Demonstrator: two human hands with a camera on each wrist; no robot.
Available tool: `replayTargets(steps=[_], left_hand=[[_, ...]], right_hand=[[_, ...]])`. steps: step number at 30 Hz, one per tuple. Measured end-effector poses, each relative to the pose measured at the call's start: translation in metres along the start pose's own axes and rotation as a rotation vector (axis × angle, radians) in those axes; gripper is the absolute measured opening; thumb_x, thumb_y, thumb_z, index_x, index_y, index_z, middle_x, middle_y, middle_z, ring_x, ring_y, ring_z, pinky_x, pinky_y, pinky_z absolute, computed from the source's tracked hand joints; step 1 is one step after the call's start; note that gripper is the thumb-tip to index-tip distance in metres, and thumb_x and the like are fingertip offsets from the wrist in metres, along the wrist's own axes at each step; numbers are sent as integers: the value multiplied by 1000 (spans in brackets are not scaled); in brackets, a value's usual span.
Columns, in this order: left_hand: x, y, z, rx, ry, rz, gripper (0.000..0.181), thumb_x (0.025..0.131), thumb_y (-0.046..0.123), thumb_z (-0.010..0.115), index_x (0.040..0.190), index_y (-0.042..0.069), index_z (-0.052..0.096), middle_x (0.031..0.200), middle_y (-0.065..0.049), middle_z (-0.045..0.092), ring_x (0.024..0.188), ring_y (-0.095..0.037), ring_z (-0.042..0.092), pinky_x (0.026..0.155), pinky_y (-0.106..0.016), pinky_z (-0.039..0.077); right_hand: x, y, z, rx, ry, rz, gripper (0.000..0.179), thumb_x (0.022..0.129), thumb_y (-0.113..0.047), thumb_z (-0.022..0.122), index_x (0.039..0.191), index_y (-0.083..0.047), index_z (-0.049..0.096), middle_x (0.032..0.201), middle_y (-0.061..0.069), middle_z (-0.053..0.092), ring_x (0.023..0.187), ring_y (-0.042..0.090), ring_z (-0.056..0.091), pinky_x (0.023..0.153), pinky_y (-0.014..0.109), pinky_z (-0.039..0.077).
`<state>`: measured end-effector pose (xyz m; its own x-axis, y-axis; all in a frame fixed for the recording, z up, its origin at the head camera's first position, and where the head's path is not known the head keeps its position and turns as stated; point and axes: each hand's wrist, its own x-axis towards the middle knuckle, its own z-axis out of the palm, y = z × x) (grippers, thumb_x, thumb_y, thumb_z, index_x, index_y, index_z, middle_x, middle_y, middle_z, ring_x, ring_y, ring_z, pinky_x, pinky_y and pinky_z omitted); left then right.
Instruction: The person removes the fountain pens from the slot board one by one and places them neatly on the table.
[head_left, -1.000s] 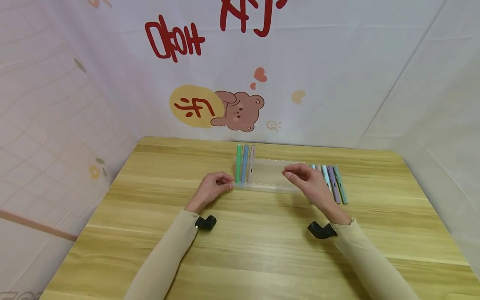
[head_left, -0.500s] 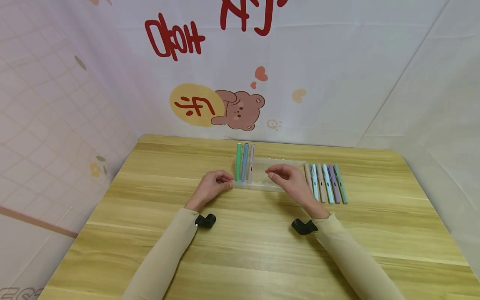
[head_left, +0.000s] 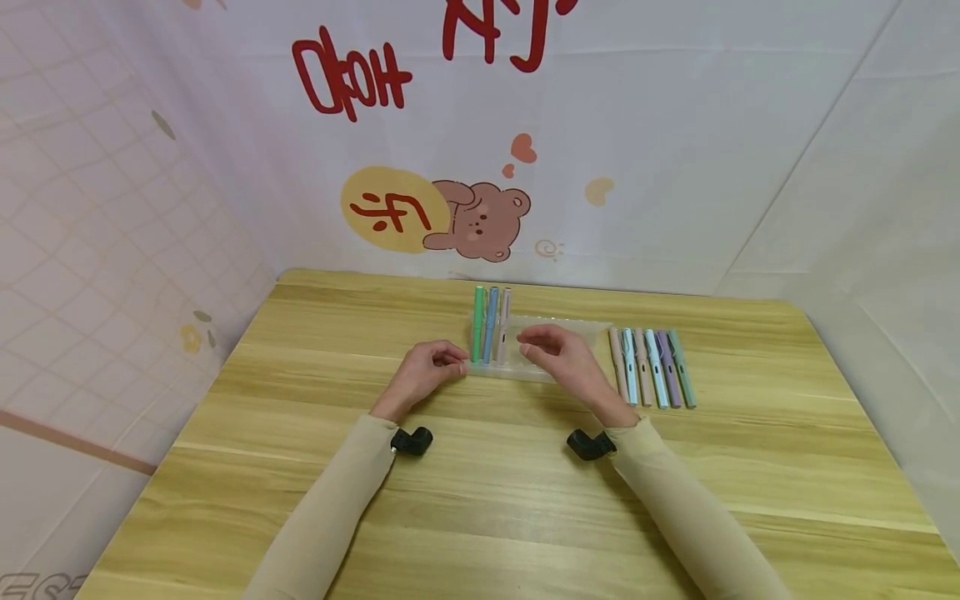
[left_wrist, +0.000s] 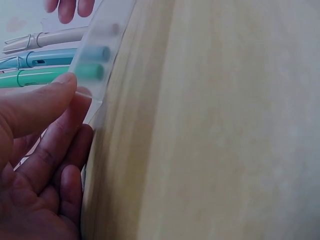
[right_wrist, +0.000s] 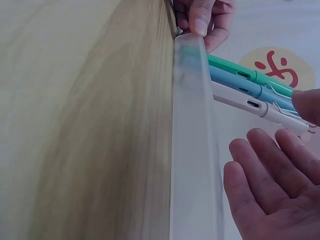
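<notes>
A translucent plastic pen rack with notched edges stands on the table. Three capped pens lean in its left end: a green pen, a blue pen and a pale pinkish pen. My left hand pinches the rack's left corner; in the left wrist view the thumb lies on its edge beside the green pen. My right hand hovers over the rack, just right of the pale pen. In the right wrist view its fingers are loosely bent and hold nothing.
Several more pens, in beige, light blue, purple and green, lie side by side on the wooden table right of the rack. A printed cloth backdrop with a bear hangs behind the table's far edge.
My right hand has moved left from beside the row of loose pens to near the pale pen, uncovering that row. The left hand stays at the rack's corner.
</notes>
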<state>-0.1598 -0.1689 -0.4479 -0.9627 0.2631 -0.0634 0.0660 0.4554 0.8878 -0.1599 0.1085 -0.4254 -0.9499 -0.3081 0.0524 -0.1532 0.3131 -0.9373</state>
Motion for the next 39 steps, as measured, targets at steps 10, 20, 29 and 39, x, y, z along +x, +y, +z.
replayTargets(steps=[10, 20, 29, 39], left_hand=[[0, 1, 0, 2, 4, -14, 15, 96, 10, 75, 111, 6, 76, 98, -4, 74, 90, -16, 66, 84, -33, 49], [-1, 2, 0, 0, 1, -19, 16, 96, 10, 75, 111, 5, 76, 98, -4, 74, 90, -16, 65, 83, -32, 49], [-2, 2, 0, -3, 2, -9, 16, 96, 10, 75, 112, 5, 76, 98, -4, 74, 91, -17, 65, 84, -33, 49], [-1, 1, 0, -1, 1, -9, 15, 95, 9, 76, 110, 6, 77, 97, -3, 74, 89, -16, 66, 84, -33, 49]], right_hand=[[13, 2, 12, -4, 3, 22, 37, 102, -18, 68, 133, 1, 63, 129, 18, 68, 118, 32, 66, 101, 45, 51], [23, 5, 21, 1, -5, 9, 40, 102, -13, 67, 136, 6, 59, 129, 22, 67, 120, 34, 65, 102, 45, 51], [29, 2, 26, -37, -8, 41, 37, 102, -12, 66, 133, 7, 60, 126, 22, 68, 117, 34, 66, 98, 45, 53], [32, 2, 28, -56, -1, 43, 28, 100, -10, 65, 123, 7, 65, 115, 20, 72, 109, 31, 69, 91, 39, 54]])
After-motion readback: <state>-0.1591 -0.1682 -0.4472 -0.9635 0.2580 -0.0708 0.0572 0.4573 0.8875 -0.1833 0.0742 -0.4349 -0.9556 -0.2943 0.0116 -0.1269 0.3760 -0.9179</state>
